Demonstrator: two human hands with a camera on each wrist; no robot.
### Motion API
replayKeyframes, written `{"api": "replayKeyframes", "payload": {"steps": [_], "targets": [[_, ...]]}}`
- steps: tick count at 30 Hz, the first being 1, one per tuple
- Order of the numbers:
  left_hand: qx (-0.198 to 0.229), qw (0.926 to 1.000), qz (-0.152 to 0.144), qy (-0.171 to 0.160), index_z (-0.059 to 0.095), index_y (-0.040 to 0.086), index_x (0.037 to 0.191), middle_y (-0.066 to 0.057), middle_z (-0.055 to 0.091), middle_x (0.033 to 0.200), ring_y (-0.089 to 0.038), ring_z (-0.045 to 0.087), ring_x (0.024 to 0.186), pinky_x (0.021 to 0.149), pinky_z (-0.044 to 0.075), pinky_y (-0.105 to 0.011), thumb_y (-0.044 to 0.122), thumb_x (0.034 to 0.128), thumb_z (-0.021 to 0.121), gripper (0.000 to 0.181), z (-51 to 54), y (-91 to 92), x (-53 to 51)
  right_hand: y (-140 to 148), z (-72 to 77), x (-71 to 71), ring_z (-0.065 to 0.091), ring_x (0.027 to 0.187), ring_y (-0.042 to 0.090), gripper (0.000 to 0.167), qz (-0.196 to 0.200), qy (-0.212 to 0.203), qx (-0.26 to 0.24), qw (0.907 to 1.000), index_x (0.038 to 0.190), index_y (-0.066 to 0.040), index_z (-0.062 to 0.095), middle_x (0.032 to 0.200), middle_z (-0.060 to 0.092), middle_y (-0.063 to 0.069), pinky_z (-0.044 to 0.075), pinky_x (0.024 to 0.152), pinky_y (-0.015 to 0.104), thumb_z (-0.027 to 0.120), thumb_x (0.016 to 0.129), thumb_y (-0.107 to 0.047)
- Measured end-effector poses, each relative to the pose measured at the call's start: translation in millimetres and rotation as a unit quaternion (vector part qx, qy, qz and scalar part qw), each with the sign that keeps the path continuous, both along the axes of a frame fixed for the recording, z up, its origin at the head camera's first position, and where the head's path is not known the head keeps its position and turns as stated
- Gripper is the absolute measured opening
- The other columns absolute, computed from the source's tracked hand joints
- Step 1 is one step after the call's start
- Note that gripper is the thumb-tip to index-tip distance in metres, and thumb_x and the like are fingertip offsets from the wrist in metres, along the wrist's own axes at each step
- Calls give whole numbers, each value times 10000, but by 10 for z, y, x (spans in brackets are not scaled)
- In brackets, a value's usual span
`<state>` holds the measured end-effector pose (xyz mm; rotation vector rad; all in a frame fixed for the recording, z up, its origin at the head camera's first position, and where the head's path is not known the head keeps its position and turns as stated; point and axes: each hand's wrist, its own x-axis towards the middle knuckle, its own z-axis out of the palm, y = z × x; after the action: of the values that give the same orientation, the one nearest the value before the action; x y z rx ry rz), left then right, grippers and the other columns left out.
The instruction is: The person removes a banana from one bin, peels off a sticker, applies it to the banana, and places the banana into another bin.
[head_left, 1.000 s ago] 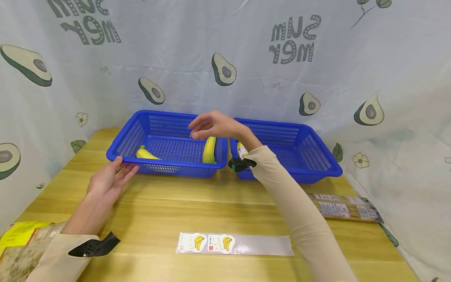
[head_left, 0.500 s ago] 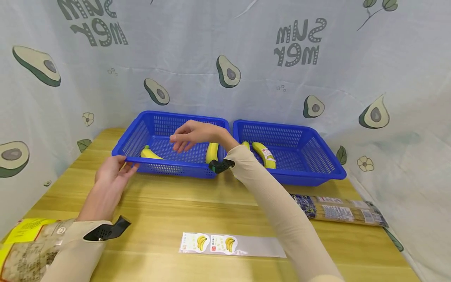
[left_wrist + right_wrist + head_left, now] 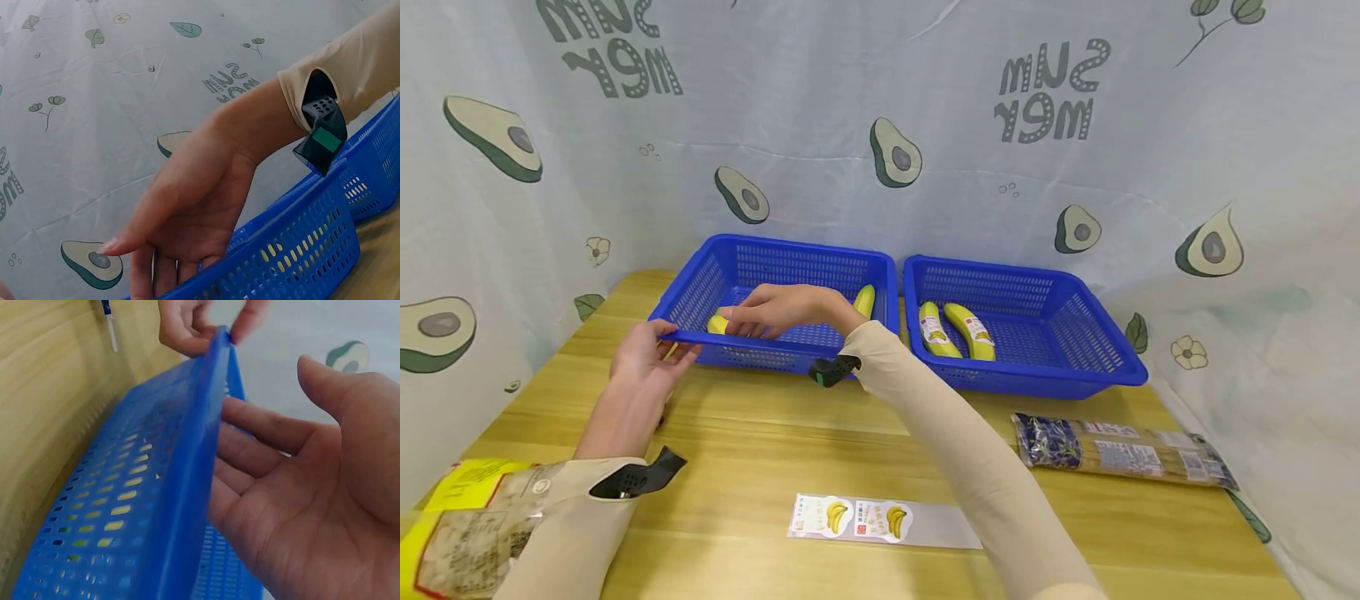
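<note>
My left hand [image 3: 643, 358] pinches the front left rim of the left blue plastic basket [image 3: 760, 358]; in the right wrist view its thumb and fingers close over that rim. My right hand [image 3: 782, 307] reaches over the front rim, fingers down beside a banana [image 3: 717, 322] at the basket's left. In the right wrist view the right palm [image 3: 300, 512] looks relaxed, thumb apart; its fingertips are behind the rim, so contact with the banana cannot be told. Another banana [image 3: 864, 300] lies at the basket's right end, partly hidden by the right wrist.
The right blue basket [image 3: 1037, 379] holds two bananas with stickers, one banana [image 3: 934, 329] beside the other banana [image 3: 972, 329]. A strip of banana stickers [image 3: 872, 518] lies in front. A long noodle-like pack [image 3: 1120, 450] lies at right, a yellow-edged bag [image 3: 482, 525] at left.
My right hand has moved left and down from above the middle of the left basket to its left banana. The left hand stays at the rim. The head view has shifted slightly.
</note>
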<state>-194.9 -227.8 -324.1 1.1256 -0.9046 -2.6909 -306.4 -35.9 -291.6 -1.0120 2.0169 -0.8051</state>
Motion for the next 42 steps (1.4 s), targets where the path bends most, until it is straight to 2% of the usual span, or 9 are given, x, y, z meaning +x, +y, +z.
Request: {"api": "replayKeyframes", "payload": {"steps": [7,11,14,18,23,25,31,37,42], "targets": [[-70,9999,76,-69,450,292,1582,33,547,1367,-160,526,1315,1166,449,-351,182,1113,574,498,-33,-8,-16,-116,-80,-7,482,1517,238,671,-102,-104,734,9972,1585,-49,521,1638,510,107,473,1187,372,380,1153,-543],[-66,10000,39,-60,456,280,1573,29,550,1346,-160,544,1274,1121,498,-343,174,1105,587,497,-34,-9,-19,-27,-70,-122,520,1487,261,687,-367,-226,1001,9940,1580,-11,510,1627,519,136,488,1171,364,367,1159,-534],[-100,9999,6,-58,458,272,1571,25,550,1349,-163,551,1247,1057,564,-326,172,1105,588,494,-33,-5,-24,100,-10,-276,628,1373,305,617,-601,-81,817,9948,1492,46,586,1512,619,188,541,1110,373,406,1175,-453],[-2,10000,31,18,465,265,1556,24,556,1333,-164,542,1259,946,615,-303,158,1101,592,484,-36,-25,-25,248,40,-502,698,1253,341,430,-884,235,210,9956,1379,43,681,1357,706,236,587,1045,425,562,1145,-299],[-50,10000,63,34,462,251,1560,19,554,1340,-167,544,1250,883,626,-296,146,1098,593,491,-43,-22,-29,366,-88,-679,690,1230,403,323,-1230,539,-648,9888,1334,32,716,1323,721,244,550,1086,525,733,1038,-96],[-66,10000,68,27,453,250,1576,18,545,1365,-168,545,1241,939,616,-297,143,1099,592,508,-51,-11,-28,393,-161,-717,696,1227,384,339,-1327,693,-787,9856,1324,36,724,1328,725,229,550,1093,506,771,1000,-51],[-9,10000,49,66,430,262,1608,20,527,1399,-172,529,1265,1047,569,-307,137,1102,586,544,-70,1,-19,412,-298,-845,709,1235,304,390,-1517,684,-855,9823,1330,57,718,1368,705,238,581,1052,375,803,951,17],[-39,10000,27,67,436,264,1612,15,528,1401,-169,545,1232,941,618,-290,141,1100,593,550,-75,19,-14,412,-392,-912,677,1291,342,433,-1490,504,-718,9849,1348,85,694,1387,690,251,571,1071,379,803,929,69],[103,9999,109,81,452,263,1581,22,529,1378,-168,540,1252,875,628,-291,120,1091,607,533,-81,2,-13,378,-459,-926,661,1328,313,449,-1373,623,-423,9877,1344,56,713,1392,706,193,563,1080,363,820,908,74]]}}
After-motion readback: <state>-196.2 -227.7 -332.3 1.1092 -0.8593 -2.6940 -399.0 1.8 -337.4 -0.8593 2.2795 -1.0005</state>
